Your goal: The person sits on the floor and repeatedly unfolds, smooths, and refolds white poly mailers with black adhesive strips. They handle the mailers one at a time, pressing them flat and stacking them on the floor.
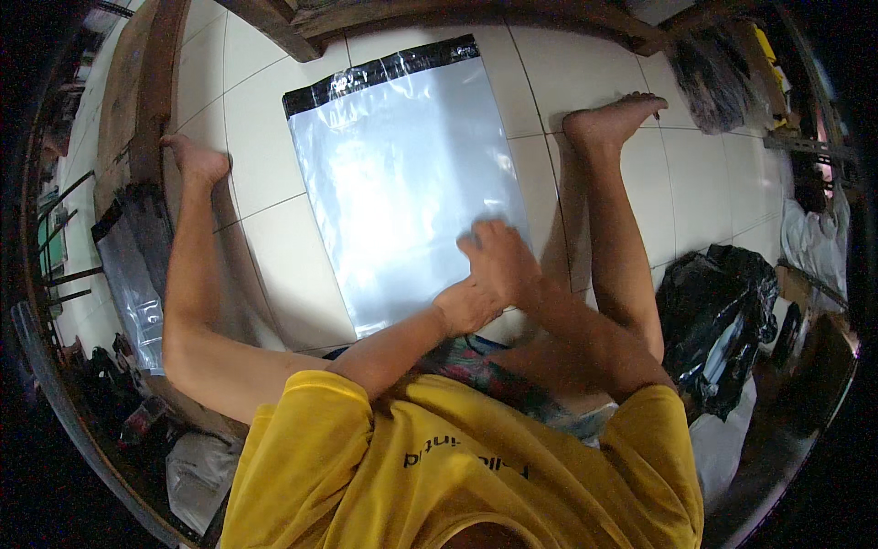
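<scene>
A large pale grey plastic mailer bag [393,183] lies flat on the floor between my spread legs, its black sealing strip at the far end. My right hand [503,261] is over the bag's near right edge. Its fingers are partly curled and a little blurred, the thumb stands apart from them, and nothing shows in its grasp. Just nearer to me, my left hand [471,305] crosses close under the right wrist by the bag's near edge. Its fingers are hidden, so their state is unclear. Whether either hand presses on the bag cannot be made out.
Dark wooden beams [393,20] stand along the far side. A wooden plank [137,101] and folded grey mailer bags [133,274] lie to the left. To the right are a crumpled black plastic bag [718,311] and dark plastic sheets [713,87]. White tiles [283,238] cover the floor.
</scene>
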The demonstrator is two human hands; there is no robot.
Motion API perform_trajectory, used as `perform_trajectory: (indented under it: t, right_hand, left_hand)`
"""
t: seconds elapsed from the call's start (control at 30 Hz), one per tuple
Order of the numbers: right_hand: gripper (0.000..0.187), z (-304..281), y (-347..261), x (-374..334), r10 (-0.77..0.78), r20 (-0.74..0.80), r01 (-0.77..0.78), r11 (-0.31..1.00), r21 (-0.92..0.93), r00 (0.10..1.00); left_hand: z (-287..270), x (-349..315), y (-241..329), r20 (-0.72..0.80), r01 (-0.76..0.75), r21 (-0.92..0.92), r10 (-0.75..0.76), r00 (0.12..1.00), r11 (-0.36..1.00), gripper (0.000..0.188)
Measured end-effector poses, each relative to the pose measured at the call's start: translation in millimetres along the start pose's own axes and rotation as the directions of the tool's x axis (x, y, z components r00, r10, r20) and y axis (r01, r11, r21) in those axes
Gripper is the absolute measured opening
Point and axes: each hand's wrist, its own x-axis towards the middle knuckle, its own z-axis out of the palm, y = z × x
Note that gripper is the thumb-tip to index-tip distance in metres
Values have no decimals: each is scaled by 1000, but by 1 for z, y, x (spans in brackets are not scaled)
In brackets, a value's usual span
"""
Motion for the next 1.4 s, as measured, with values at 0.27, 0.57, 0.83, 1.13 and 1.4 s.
perform_trajectory:
  t: [0.27, 0.57, 0.83, 1.13, 1.4]
  right_hand:
    - [27, 34, 40, 31, 273, -179, -222, 939, 261, 945]
    - [25, -47, 126, 180, -122, -394, 90, 991, -97, 911]
    - [20, -48, 68, 77, -74, -167, 45, 984, -171, 983]
    - [22, -17, 78, 114, -113, -244, 101, 993, -63, 963]
    - [31, -67, 123, 225, -39, -279, 11, 995, -101, 959]
  left_hand:
    - [55, 3, -3, -223, -143, -146, 108, 969, 979, 57]
    - [54, 5, 0, -291, -100, -51, 81, 953, 994, 62]
    - [53, 8, 0, -361, -71, -26, 57, 931, 997, 62]
    - [64, 8, 0, -397, -117, -94, 71, 915, 989, 64]
    - [64, 7, 3, -333, -96, -26, 82, 939, 995, 63]
